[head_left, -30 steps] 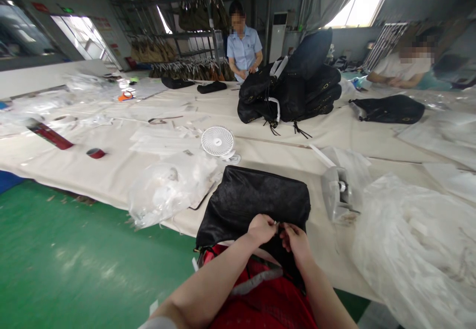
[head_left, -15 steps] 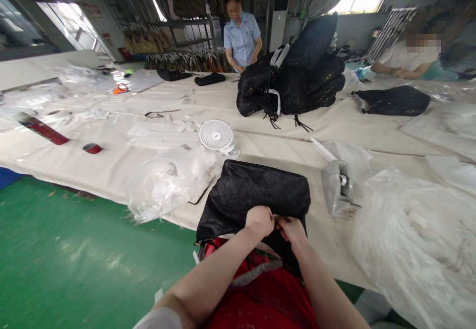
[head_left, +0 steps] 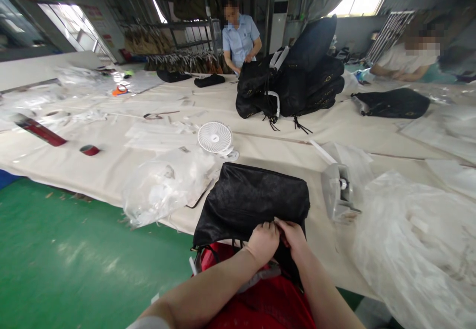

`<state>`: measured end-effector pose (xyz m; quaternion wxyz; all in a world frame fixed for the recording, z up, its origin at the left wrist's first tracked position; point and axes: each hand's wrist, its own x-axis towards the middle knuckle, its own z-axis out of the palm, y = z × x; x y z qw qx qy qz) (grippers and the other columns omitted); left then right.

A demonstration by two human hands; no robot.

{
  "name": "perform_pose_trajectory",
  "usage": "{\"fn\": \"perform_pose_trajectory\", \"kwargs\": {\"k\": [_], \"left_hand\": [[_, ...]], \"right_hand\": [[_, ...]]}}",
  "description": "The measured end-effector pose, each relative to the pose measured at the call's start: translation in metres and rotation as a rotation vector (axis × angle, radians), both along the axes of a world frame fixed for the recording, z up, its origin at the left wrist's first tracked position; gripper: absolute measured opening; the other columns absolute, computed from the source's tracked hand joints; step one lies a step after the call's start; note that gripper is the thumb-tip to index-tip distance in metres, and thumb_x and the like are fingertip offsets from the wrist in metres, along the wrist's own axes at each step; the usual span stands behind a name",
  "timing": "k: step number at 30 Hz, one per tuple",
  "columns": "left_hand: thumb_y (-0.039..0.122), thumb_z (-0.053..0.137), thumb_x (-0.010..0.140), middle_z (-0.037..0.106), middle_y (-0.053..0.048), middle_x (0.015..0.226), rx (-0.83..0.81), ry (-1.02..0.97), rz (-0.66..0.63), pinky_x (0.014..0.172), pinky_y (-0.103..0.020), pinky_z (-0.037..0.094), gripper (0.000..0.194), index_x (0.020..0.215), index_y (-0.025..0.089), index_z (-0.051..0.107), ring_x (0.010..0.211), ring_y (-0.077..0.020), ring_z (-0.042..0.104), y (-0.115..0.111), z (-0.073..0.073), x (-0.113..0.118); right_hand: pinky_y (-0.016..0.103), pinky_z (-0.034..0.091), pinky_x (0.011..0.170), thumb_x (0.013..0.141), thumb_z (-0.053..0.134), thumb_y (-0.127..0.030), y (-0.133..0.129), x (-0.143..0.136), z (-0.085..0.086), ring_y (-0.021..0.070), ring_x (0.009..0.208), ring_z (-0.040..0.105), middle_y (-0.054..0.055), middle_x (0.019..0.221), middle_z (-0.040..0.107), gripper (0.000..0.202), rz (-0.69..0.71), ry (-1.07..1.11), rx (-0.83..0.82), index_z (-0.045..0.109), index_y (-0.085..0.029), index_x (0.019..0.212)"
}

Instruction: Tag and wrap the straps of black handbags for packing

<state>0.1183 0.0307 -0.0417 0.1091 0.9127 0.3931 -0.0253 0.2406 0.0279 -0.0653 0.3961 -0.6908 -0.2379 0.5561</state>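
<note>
A black bag (head_left: 256,195) lies at the near edge of the cream-covered table, its lower part hanging against the red clothing (head_left: 267,299). My left hand (head_left: 264,242) is closed on the bag's near part, knuckles up. Right beside it, my right hand (head_left: 292,235) pinches at the same spot, its fingers meeting those of the left. Whatever small part of the bag lies between the fingertips is hidden.
Beyond the bag stands a white fan (head_left: 214,138). Plastic wrapping (head_left: 159,185) lies left, a clear bundle (head_left: 405,239) right, near a tape dispenser (head_left: 340,190). Black bags (head_left: 297,81) are piled farther back. A person (head_left: 240,36) in light blue stands across the table.
Both hands have come closer together and now touch; the left has moved slightly down and right. The view has shifted a little.
</note>
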Motion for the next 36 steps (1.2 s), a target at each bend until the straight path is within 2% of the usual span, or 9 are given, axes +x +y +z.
{"fn": "perform_pose_trajectory", "kwargs": {"k": [2,3,6,8,13,18,26,30,36], "left_hand": [[0.014,0.041,0.090,0.065,-0.017,0.102,-0.095,-0.111,0.117,0.082,-0.040,0.049,0.028,0.110,0.009,0.059,0.097,-0.0266,0.061,0.003,0.001,-0.001],[0.016,0.042,0.091,0.066,-0.015,0.103,-0.216,-0.211,0.251,0.084,-0.038,0.049,0.026,0.108,0.011,0.061,0.097,-0.0251,0.062,0.006,0.001,-0.002],[0.025,0.034,0.096,0.070,-0.012,0.095,-0.737,-0.524,0.711,0.076,-0.031,0.053,0.031,0.099,0.013,0.062,0.085,-0.0191,0.067,0.016,0.002,0.000],[0.029,0.035,0.097,0.071,-0.010,0.086,-0.988,-0.648,0.845,0.065,-0.026,0.054,0.033,0.093,0.012,0.064,0.074,-0.0161,0.068,0.022,0.000,0.003],[0.022,0.051,0.088,0.069,-0.004,0.069,-1.075,-0.823,0.905,0.058,-0.019,0.050,0.024,0.071,0.013,0.064,0.061,-0.0104,0.064,0.022,-0.010,0.006],[0.019,0.056,0.082,0.065,0.000,0.060,-1.061,-0.854,0.902,0.056,-0.021,0.049,0.017,0.067,0.014,0.064,0.056,-0.0110,0.061,0.022,-0.016,0.003],[0.018,0.055,0.079,0.062,0.002,0.060,-0.944,-0.876,0.726,0.058,-0.022,0.048,0.013,0.070,0.016,0.064,0.056,-0.0119,0.060,0.024,-0.024,-0.007],[0.020,0.053,0.081,0.062,0.002,0.059,-1.001,-0.900,0.691,0.062,-0.024,0.050,0.016,0.069,0.016,0.063,0.057,-0.0121,0.060,0.025,-0.026,-0.010],[0.023,0.056,0.082,0.063,0.002,0.060,-1.027,-0.892,0.704,0.062,-0.023,0.050,0.014,0.073,0.016,0.065,0.057,-0.0114,0.061,0.025,-0.026,-0.010]], "right_hand": [[0.025,0.019,0.034,0.064,0.067,-0.049,-0.001,-0.001,-0.001,0.0080,0.031,0.028,-0.008,0.034,0.036,0.036,-0.009,-0.016,0.015,0.047,-0.023,0.048],[0.025,0.018,0.034,0.063,0.067,-0.049,-0.001,-0.002,-0.003,0.0080,0.031,0.027,-0.008,0.033,0.034,0.037,-0.016,-0.020,0.021,0.046,-0.023,0.047],[0.026,0.016,0.033,0.065,0.064,-0.049,-0.003,-0.004,-0.006,0.0077,0.029,0.025,-0.008,0.033,0.034,0.037,-0.036,-0.021,0.044,0.044,-0.024,0.046],[0.026,0.015,0.033,0.066,0.062,-0.048,-0.004,-0.005,-0.008,0.0076,0.029,0.025,-0.007,0.033,0.035,0.036,-0.031,-0.030,0.059,0.044,-0.024,0.046],[0.024,0.017,0.032,0.066,0.062,-0.048,-0.005,-0.008,-0.011,0.0075,0.028,0.030,-0.007,0.033,0.038,0.036,-0.013,-0.094,0.078,0.046,-0.023,0.047],[0.023,0.022,0.030,0.072,0.056,-0.052,-0.007,-0.003,-0.012,0.0078,0.028,0.035,-0.005,0.036,0.046,0.037,0.056,-0.123,0.060,0.051,-0.021,0.052],[0.024,0.035,0.034,0.074,0.056,-0.050,-0.017,0.002,-0.006,0.0122,0.040,0.051,-0.001,0.057,0.061,0.036,-0.035,-0.179,0.128,0.065,-0.017,0.085],[0.029,0.048,0.049,0.073,0.061,-0.047,-0.019,0.004,-0.008,0.0163,0.054,0.059,0.000,0.071,0.067,0.041,0.049,-0.329,0.261,0.067,-0.021,0.103],[0.038,0.052,0.084,0.077,0.055,-0.044,-0.014,0.003,-0.010,0.0245,0.086,0.065,0.008,0.088,0.071,0.028,0.136,-0.590,0.442,0.071,-0.022,0.080]]}}
